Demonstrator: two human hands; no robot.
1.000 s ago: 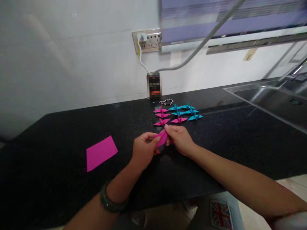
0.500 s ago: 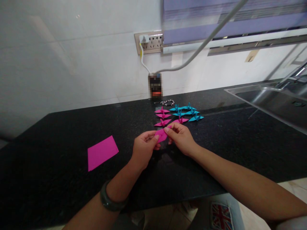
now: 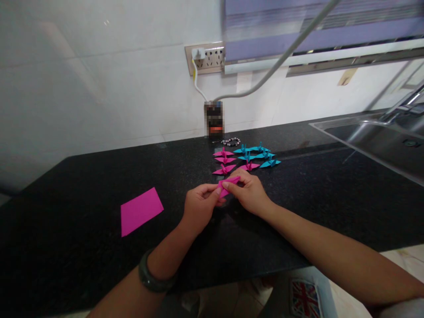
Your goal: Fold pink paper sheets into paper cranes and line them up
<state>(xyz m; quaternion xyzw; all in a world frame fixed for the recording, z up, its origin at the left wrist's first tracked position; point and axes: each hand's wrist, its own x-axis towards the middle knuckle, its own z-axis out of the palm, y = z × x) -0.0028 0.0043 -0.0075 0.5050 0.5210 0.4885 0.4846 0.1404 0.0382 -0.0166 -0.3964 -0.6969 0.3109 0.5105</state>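
Left hand, right hand both pinching folded pink paper over black counter, between front edge and paper cranes. Looks feather-light, thin; probably easily creased or torn, best gripped by folded edges.

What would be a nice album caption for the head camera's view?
Left hand and right hand pinch folded pink paper, with pink cranes and blue cranes beyond on the black counter.
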